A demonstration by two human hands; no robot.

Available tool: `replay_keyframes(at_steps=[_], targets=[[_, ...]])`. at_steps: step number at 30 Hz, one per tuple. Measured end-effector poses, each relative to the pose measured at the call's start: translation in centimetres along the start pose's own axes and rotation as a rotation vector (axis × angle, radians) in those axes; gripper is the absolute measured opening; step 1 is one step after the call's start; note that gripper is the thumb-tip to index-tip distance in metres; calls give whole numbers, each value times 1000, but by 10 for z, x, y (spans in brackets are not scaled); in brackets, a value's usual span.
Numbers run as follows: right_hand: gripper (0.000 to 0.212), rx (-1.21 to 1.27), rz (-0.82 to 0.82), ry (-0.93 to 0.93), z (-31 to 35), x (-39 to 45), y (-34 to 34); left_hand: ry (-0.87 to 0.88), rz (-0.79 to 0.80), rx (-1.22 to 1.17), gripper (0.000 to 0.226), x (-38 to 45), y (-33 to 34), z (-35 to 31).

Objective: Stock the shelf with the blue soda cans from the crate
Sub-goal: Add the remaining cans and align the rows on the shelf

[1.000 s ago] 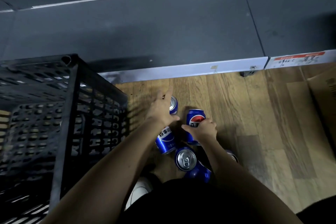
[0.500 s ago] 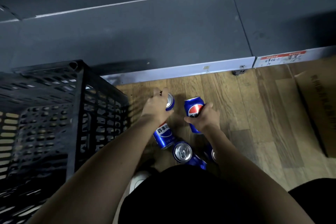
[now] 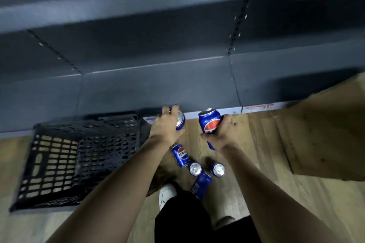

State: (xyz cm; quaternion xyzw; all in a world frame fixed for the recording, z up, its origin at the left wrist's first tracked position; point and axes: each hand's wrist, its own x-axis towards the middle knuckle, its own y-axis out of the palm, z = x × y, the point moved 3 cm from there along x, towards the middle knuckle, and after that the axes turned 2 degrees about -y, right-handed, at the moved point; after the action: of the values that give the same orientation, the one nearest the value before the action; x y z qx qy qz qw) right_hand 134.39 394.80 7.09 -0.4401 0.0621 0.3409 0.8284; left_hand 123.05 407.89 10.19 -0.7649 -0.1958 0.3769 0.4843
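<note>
Left hand (image 3: 167, 124) and right hand (image 3: 222, 134) each grip a blue soda can (image 3: 209, 121) near the dark shelf (image 3: 158, 87) edge. Four cans (image 3: 180, 155) lie on the floor (beside a black crate (image 3: 79, 160)); a cardboard box (image 3: 325, 134) sits right.

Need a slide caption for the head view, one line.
Left hand and right hand each lift a blue can toward the dark shelf; four cans lie on the floor beside the black crate.

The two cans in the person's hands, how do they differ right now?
The left-hand can shows mostly its silver top, while the right-hand can shows its logo side. The left hand covers the left-hand can from above; the right hand grips the right-hand can's lower body. Both are blue and off the floor.
</note>
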Motion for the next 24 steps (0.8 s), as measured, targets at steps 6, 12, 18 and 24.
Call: replay_keyframes(at_steps=[6, 12, 18, 24], targets=[[62, -47, -100, -100, 80, -63, -99, -30, -59, -48, 68, -62, -126, -35], [65, 6, -168, -206, 155, -118, -176, -17, -110, -98, 69, -118, -224, -74], [63, 37, -239, -310, 212, -166, -237, 0, -171, -109, 66, -169, -298, -99], [63, 192, -341, -372, 257, -198, -287, 37, -258, -135, 67, -212, -364, -119]])
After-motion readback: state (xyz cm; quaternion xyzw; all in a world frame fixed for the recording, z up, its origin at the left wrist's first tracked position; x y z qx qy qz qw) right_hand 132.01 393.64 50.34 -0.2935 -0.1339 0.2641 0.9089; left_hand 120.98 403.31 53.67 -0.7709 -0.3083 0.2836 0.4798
